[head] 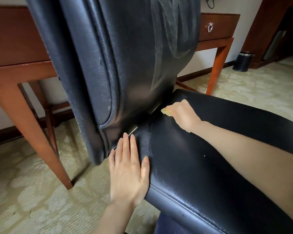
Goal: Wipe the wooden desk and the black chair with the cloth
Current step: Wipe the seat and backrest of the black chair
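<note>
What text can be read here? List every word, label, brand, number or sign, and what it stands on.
None can be read. The black chair, the wooden desk and its drawer, the yellow cloth in the right hand and the black waste bin show no words, labels or numbers.

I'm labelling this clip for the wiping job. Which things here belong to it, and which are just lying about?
Belongs: black chair; yellow cloth, gripped by the right hand at the seat's rear crease; left hand, flat on the seat edge; wooden desk.
Lying about: black waste bin; patterned carpet.
</note>
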